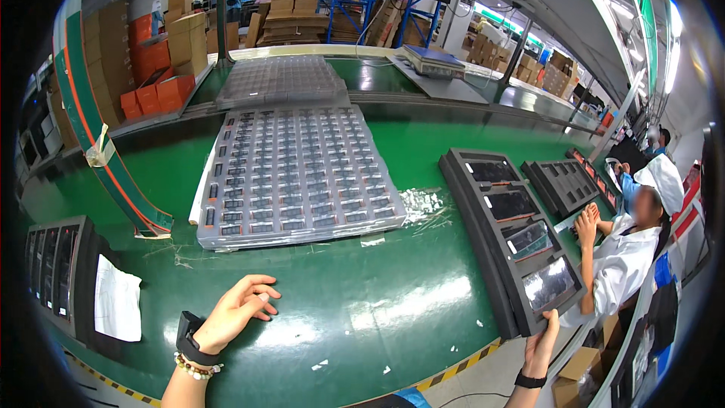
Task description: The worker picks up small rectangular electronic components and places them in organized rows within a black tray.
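My left hand (pixel 238 308) is over the green work surface (pixel 362 279), its fingers apart and slightly bent, with nothing in it. At the right, my right hand (pixel 542 344) grips the near corner of a black foam tray (pixel 483 245). Several phone-like dark panels lie in the tray's recesses, and the nearest panel (pixel 549 283) reflects the light. Fingers under that corner are partly hidden. Ahead of my left hand lies a clear plastic tray (pixel 302 236) with rows of small dark parts in its pockets.
Another black foam tray (pixel 83 272) with dark panels stands at the left, beside a white paper sheet (pixel 118 302). A co-worker (pixel 630 257) in white is close at the right, near more foam trays (pixel 563 185). Farther back are stacked clear trays (pixel 283 79) and a scale (pixel 433 62).
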A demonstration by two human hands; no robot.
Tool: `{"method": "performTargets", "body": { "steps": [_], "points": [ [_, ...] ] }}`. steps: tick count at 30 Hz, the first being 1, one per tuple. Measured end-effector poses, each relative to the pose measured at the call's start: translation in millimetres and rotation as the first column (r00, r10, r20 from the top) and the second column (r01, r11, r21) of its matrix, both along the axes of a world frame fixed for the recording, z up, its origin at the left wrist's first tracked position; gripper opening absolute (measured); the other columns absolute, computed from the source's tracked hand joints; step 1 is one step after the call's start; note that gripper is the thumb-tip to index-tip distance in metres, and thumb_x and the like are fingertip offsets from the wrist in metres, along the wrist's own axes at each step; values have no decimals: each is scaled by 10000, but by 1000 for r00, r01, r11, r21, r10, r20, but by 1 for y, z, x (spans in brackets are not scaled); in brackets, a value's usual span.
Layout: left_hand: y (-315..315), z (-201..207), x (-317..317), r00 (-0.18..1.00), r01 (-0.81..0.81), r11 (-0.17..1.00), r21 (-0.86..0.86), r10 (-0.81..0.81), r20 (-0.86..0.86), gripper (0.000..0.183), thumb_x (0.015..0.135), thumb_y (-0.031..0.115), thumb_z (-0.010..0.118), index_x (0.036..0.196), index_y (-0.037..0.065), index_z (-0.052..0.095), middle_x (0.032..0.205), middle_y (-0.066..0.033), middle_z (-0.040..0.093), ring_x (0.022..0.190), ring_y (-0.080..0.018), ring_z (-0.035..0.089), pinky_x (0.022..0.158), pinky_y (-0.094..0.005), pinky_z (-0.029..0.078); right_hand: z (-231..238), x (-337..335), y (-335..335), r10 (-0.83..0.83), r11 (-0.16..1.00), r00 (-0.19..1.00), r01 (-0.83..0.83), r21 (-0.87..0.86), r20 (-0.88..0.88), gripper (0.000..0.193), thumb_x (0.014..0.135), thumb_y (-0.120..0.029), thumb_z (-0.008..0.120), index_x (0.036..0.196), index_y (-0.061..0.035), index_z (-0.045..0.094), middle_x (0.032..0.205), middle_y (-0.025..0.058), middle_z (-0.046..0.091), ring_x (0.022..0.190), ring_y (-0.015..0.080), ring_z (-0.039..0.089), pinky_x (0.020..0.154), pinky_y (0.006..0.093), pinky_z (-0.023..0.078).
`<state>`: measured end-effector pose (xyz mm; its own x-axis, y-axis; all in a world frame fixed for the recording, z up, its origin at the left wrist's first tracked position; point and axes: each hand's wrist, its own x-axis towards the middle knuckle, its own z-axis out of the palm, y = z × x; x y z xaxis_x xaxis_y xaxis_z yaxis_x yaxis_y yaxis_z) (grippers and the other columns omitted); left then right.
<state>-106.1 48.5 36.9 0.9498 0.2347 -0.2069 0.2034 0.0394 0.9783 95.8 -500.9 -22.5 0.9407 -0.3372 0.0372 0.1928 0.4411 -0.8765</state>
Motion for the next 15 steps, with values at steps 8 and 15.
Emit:
{"method": "performTargets", "body": {
  "steps": [8,15],
  "points": [
    [3,-2,0,1000,-8,1000,12,8,-5,348,1031,169,495,1356,43,487,1181,-100,626,974,-186,646,840,-316,534,23,4,16,8,963,972,-71,-259,-236,254,948,-328,613,1014,-89,561,926,39,588,626,150,614,620,277,559],
    [8,-16,-2,997,37,999,11,-38,65,375,1049,214,520,1382,50,473,1201,-82,621,1010,-169,644,866,-309,535,-12,38,-67,169,683,911,-383,-622,-376,429,981,-537,537,1117,-133,589,462,-24,447,337,88,386,317,243,266]
  ]
}}
